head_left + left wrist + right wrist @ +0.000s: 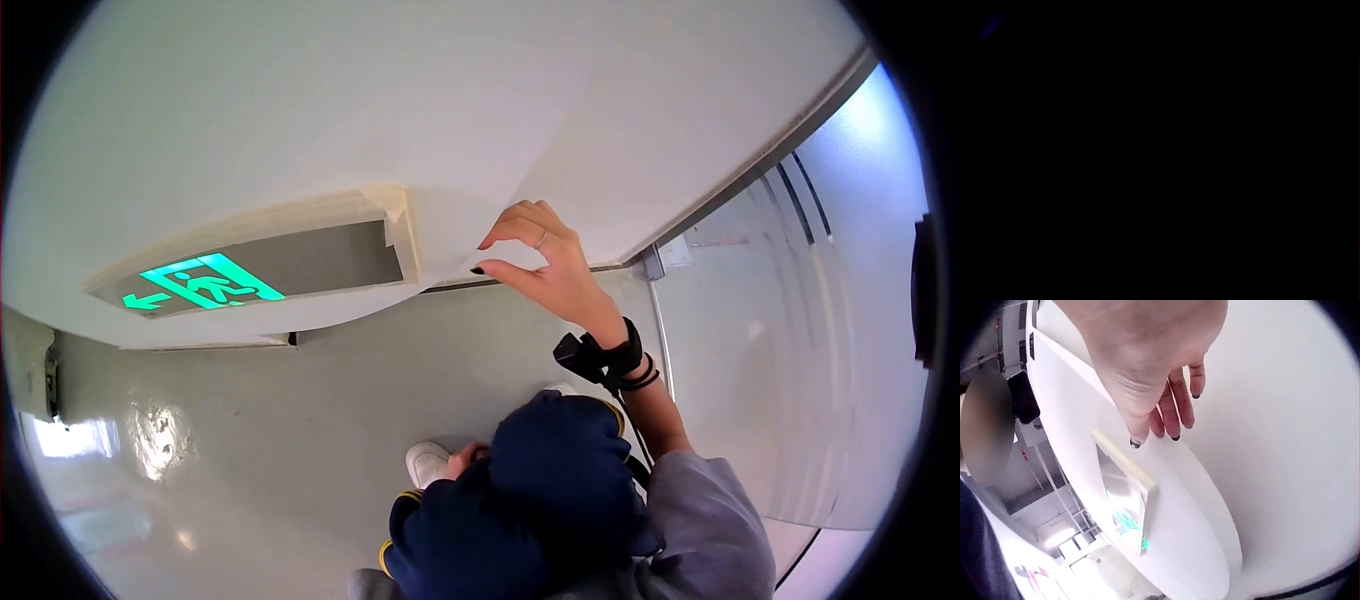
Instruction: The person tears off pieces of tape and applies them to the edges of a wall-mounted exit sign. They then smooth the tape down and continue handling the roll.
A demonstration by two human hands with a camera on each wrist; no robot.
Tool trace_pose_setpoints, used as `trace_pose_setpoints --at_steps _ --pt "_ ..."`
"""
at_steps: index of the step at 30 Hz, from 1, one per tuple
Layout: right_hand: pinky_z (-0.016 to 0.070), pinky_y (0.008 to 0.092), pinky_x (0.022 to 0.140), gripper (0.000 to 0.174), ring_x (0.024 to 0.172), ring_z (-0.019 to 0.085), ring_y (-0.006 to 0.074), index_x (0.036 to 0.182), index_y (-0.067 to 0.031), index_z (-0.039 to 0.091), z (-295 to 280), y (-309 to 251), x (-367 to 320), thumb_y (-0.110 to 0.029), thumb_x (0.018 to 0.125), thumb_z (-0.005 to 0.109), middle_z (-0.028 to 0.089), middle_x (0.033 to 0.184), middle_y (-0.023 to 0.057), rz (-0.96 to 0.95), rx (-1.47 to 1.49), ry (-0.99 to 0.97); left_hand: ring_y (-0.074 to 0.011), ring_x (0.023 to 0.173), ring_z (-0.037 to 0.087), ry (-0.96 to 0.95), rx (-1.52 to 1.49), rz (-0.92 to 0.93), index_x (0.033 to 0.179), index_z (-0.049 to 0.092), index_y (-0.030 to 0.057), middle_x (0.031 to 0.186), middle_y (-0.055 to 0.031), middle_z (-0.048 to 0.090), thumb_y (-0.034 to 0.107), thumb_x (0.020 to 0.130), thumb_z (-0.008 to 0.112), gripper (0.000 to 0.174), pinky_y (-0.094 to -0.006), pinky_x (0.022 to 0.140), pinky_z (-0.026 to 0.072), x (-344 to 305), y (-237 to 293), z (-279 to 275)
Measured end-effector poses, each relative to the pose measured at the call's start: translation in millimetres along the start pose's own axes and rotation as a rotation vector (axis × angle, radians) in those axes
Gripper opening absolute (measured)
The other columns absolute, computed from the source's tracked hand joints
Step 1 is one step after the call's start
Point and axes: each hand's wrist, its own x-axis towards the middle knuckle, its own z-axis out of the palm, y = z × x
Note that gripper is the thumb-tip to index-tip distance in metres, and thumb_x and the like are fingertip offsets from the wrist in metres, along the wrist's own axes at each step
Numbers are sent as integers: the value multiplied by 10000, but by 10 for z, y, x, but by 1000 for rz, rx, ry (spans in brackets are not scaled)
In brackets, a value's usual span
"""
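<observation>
My right hand [555, 262] is raised close to a white wall, with thumb and fingers bent into a loose C and nothing between them. To its left is a wall-mounted exit sign [335, 262], a grey panel with a lit green running figure and arrow. Cream masking tape [405, 230] edges the sign along its top and right end. The right wrist view shows the right hand [1147, 369] from the palm side, fingers spread past the sign [1125, 506]. Low down, a small part of my left hand [465, 461] shows beside dark blue clothing; the rest is hidden. The left wrist view is almost black.
The white wall [480, 110] curves behind the sign. A glossy grey floor [300, 430] lies below, with a white shoe [428, 464] on it. At the right stands a glass panel [740, 380] with a metal edge. A black wrist camera [580, 352] and cable hang from the right wrist.
</observation>
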Motion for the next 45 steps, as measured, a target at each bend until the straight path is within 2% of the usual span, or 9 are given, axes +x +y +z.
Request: trace_pose_setpoints --at_steps 5,11,13,15,17,20,28,31,45 --pt "391 292 745 96 795 541 182 881 -81 622 -26 -56 69 -66 796 664 626 847 12 23 -16 -30 -384 759 623 -48 95 -75 972 614 105 810 -194 634 187 866 540 154 -426 654 489 -13 -275 37" --pt "408 299 811 96 824 579 190 883 -77 638 -14 -51 41 -43 795 657 658 921 32 86 -18 -48 -373 790 627 8 27 -16 996 595 75 823 -188 638 160 853 538 176 -418 676 494 -18 29 -21" --pt "406 296 818 98 815 607 186 874 -75 651 14 -44 4 -38 784 665 674 911 36 76 17 49 -369 796 628 16 5 -18 999 593 68 834 -185 641 149 854 532 177 -412 682 494 -23 239 -62" --pt "404 296 811 90 802 611 182 861 -75 656 19 -54 -8 -32 782 664 678 894 32 67 -18 49 -365 801 629 24 -21 -27 1003 590 61 846 -183 643 138 856 526 178 -406 687 495 -6 409 -131" --pt "403 296 803 84 789 616 179 848 -75 660 13 -93 -12 -26 780 663 683 877 29 61 -54 50 -362 804 628 -93 119 -1 995 591 51 862 -181 644 113 860 515 167 -397 695 497 10 451 -231" --pt "398 291 786 74 779 616 169 822 -75 661 8 -164 -5 -17 775 660 688 855 19 76 -106 65 -360 803 626 -68 155 105 988 588 40 877 -183 641 89 861 507 158 -392 705 498 22 310 -175" --pt "407 287 762 109 751 563 176 811 -71 667 8 -258 25 4 733 675 679 808 18 78 -243 99 -363 793 621 -12 60 96 979 585 37 873 -183 638 69 855 509 149 -388 701 494 24 470 -187" --pt "380 289 744 85 718 614 150 788 -84 632 16 -234 33 -17 746 663 680 804 2 24 -246 105 -359 791 622 -18 68 86 971 587 37 868 -182 638 67 854 509 144 -384 698 494 23 497 -208" --pt "389 295 767 113 782 602 168 827 -91 625 51 -215 17 -15 744 640 664 833 8 75 -108 83 -369 815 614 -87 93 80 976 582 24 897 -187 634 42 851 513 144 -390 722 491 1 503 -265"
